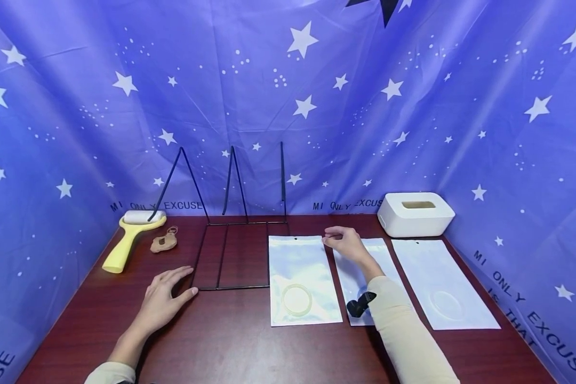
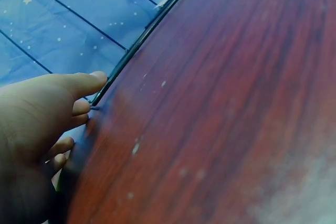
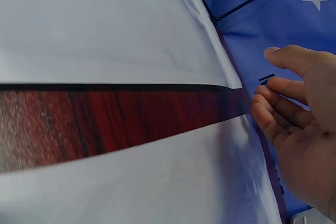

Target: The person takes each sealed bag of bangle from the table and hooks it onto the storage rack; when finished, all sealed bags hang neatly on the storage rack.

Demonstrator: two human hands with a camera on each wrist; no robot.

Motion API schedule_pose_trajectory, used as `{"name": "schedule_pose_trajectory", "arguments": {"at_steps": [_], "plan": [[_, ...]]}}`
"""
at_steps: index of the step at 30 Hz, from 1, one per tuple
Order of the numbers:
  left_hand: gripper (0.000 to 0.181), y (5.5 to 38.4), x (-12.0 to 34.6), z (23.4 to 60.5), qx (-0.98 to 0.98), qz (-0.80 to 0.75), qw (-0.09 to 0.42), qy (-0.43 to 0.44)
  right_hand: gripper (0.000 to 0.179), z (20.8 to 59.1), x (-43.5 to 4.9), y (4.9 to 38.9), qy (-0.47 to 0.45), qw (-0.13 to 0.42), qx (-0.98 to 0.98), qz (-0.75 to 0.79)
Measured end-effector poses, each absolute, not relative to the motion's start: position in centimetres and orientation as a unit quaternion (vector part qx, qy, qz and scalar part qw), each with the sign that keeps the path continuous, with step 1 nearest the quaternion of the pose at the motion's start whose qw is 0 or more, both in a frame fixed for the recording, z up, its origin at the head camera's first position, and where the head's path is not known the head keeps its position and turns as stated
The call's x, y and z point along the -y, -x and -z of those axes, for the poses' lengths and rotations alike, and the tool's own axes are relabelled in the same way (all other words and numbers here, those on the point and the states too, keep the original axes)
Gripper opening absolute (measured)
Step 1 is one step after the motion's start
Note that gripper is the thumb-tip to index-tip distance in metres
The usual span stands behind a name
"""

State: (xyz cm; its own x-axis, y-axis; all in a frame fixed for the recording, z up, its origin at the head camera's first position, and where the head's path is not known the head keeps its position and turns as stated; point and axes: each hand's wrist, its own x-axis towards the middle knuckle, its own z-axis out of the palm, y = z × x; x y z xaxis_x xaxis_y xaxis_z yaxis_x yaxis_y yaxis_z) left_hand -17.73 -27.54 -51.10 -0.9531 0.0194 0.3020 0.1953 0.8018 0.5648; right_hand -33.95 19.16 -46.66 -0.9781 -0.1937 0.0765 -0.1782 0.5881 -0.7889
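Note:
A black wire rack [image 1: 232,288] with three upright bent prongs stands on the table. My left hand [image 1: 165,301] is at its front left corner, fingertips and thumb tip right at the wire. In the left wrist view, the thumb [image 2: 86,82] reaches the end of the front bar [image 2: 137,43]. My right hand [image 1: 348,245] hovers between the tops of two white zip bags, with nothing between its loosely bent fingers. The left bag [image 1: 304,266] shows a pale yellow ring through its front and overlaps the rack's right side. Forearm and sleeve partly hide the middle bag [image 1: 345,272].
A third white bag [image 1: 441,274] lies at the right, a round outline showing through it. Behind it stands a white tissue box [image 1: 415,224]. At the left are a yellow-handled lint roller [image 1: 125,248] and a small tan tag with string [image 1: 163,242]. A starry blue curtain [image 1: 249,101] surrounds the table.

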Motion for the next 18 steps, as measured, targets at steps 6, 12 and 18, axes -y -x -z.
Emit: {"name": "schedule_pose_trajectory", "arguments": {"at_steps": [6, 12, 18], "plan": [[0.051, 17.8, 27.6, 51.2, 0.938, 0.310, 0.143, 0.057, 0.039, 47.3, -18.5, 34.3, 0.081, 0.011, -0.896, 0.437], [0.050, 17.9, 27.6, 51.3, 0.939, 0.306, 0.146, 0.059, 0.041, 48.0, -18.3, 34.7, 0.061, 0.012, -0.894, 0.443], [0.049, 17.9, 27.7, 51.4, 0.939, 0.306, 0.146, 0.056, 0.041, 48.6, -18.2, 35.1, 0.064, 0.016, -0.900, 0.430]]}}
